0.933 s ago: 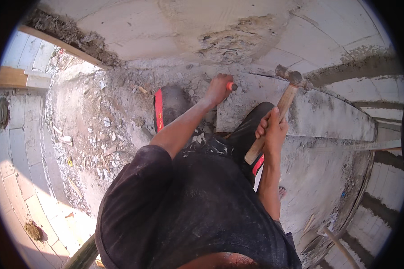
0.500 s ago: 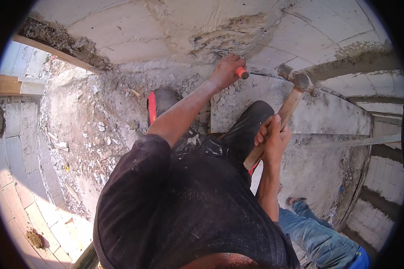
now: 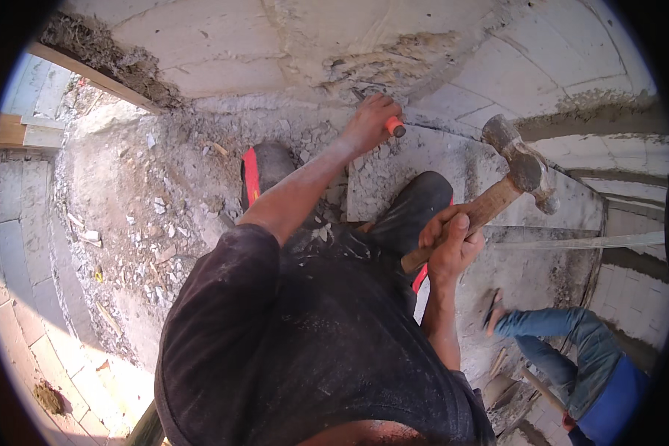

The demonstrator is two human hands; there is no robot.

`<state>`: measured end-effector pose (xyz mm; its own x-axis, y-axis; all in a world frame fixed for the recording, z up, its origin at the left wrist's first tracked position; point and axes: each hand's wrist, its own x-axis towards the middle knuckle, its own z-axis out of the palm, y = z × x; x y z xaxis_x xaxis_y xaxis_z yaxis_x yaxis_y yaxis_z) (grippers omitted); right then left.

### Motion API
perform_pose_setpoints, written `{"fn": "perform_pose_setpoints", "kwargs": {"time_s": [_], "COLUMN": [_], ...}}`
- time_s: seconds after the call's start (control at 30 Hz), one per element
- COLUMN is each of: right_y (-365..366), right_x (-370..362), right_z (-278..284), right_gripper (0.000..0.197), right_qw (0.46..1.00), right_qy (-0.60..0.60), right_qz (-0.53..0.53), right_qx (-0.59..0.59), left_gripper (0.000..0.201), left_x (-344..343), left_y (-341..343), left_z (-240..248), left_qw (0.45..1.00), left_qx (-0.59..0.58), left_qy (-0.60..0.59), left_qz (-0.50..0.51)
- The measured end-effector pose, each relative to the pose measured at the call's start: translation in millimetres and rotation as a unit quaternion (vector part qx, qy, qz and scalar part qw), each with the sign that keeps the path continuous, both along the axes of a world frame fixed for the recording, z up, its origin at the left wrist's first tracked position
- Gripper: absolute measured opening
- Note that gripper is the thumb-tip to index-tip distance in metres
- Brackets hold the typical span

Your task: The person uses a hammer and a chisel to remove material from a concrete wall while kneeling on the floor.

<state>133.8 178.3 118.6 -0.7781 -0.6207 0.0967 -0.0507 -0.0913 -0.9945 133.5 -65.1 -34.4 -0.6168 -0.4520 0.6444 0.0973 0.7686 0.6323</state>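
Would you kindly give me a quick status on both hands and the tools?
Left hand grips chisel at the wall. Right hand holds hammer raised. Co-worker low right, apart.

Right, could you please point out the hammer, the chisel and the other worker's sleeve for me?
hammer [image 3: 524,165], head view, on its metal head, raised in the right hand.
chisel [image 3: 395,125], head view, on its orange grip, held in the left hand.
blue sleeve [image 3: 550,325], head view, on the co-worker's forearm.

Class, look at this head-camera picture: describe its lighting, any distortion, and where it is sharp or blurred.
Head view: hard sunlight bleaches the paving at lower left; a black fisheye ring frames the picture and bends the block wall; the hammer in the right hand and the chisel in the left hand look fairly sharp.
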Motion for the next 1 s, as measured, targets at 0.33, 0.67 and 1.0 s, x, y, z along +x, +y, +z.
{"fn": "perform_pose_setpoints", "kwargs": {"time_s": [0.33,0.67,1.0], "right_y": [-12,-36,-51], "right_x": [20,-7,-12], "right_z": [-17,-105,-84], "right_gripper": [0.046,0.033,0.044], "right_qw": [0.980,0.972,0.920], "right_qy": [0.179,0.115,0.383], "right_qz": [-0.009,-0.019,-0.081], "right_qx": [-0.087,0.204,0.020], "left_gripper": [0.017,0.015,0.013], "left_x": [4,-18,-21], "left_y": [-7,-15,-15], "left_z": [-8,-10,-12], "left_qw": [0.995,0.981,0.972], "left_qx": [0.089,0.095,0.140], "left_qy": [0.026,0.105,0.112], "left_qz": [0.045,0.129,0.149]}}
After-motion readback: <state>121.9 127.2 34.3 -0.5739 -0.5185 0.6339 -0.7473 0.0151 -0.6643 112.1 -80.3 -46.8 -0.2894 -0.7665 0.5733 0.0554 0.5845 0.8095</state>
